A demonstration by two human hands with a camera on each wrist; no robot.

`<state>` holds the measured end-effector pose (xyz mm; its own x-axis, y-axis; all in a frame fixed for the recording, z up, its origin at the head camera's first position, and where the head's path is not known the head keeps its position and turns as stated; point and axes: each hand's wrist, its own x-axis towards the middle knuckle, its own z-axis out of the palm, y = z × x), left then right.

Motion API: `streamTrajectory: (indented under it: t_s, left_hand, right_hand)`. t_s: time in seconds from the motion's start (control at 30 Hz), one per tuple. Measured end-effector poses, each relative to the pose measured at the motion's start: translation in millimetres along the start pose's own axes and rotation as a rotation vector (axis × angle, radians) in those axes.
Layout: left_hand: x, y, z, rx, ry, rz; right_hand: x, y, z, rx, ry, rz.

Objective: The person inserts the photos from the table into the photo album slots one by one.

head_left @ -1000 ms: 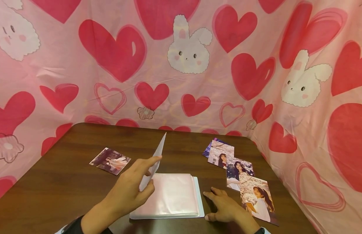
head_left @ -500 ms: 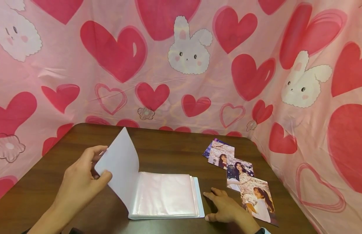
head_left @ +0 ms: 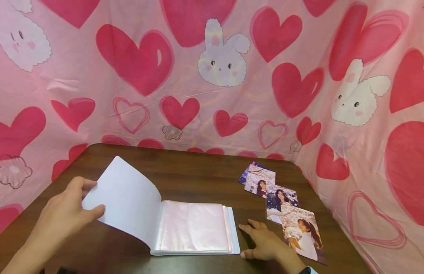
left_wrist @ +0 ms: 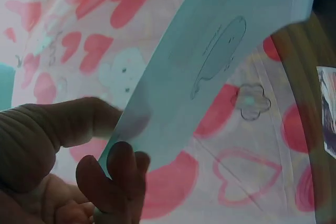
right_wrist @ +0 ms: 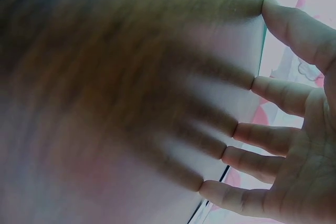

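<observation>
A small photo album (head_left: pixel 192 228) with clear sleeves lies open on the brown table, its pale blue back cover showing along the right edge. Between thumb and fingers, my left hand (head_left: pixel 66 211) pinches the outer edge of its white front cover (head_left: pixel 124 199), which slants up and curves leftward from the spine. The left wrist view shows the outer face of this cover (left_wrist: pixel 173 93), pale blue with a small line drawing. Just right of the album, my right hand (head_left: pixel 264 241) has its spread fingertips on the table. In the right wrist view, the fingers (right_wrist: pixel 281 95) meet their own reflections on the glossy surface.
Several photo cards (head_left: pixel 302 232) of a person with long dark hair lie overlapping in a slanting row at the right. The table (head_left: pixel 198 175) has dark wood grain. A pink curtain (head_left: pixel 184 72) with hearts and rabbits hangs behind it and along both sides.
My left hand has moved left and swung the cover from near upright over the album to leaning open at the left. The right hand stays in place. The separate photo card at the left is no longer visible.
</observation>
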<state>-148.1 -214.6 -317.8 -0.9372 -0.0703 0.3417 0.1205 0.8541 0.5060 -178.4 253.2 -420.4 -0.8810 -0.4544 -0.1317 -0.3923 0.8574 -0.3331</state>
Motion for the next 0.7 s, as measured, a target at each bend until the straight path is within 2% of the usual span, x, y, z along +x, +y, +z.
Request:
streamTrajectory:
  t_s: [0.23,0.4,0.57,0.7]
  left_hand:
    - [1.7,-25.5,-8.1,0.083,-0.117,-0.040]
    - [4.0,-37.7,-10.9,0.141,-0.224,-0.115]
    - [3.9,-45.1,-11.0,0.194,-0.345,-0.161]
    - [2.3,-55.6,-6.2,0.224,-0.405,-0.195]
  right_hand:
    - [-0.1,-0.7,-1.6,-0.008,-0.011,0.020]
    - [0.0,-1.1,-2.0,-0.010,-0.011,0.022]
    - [0.4,-0.9,-1.4,-0.011,-0.005,0.011]
    - [1.2,-0.4,-0.4,-0.020,-0.002,0.003]
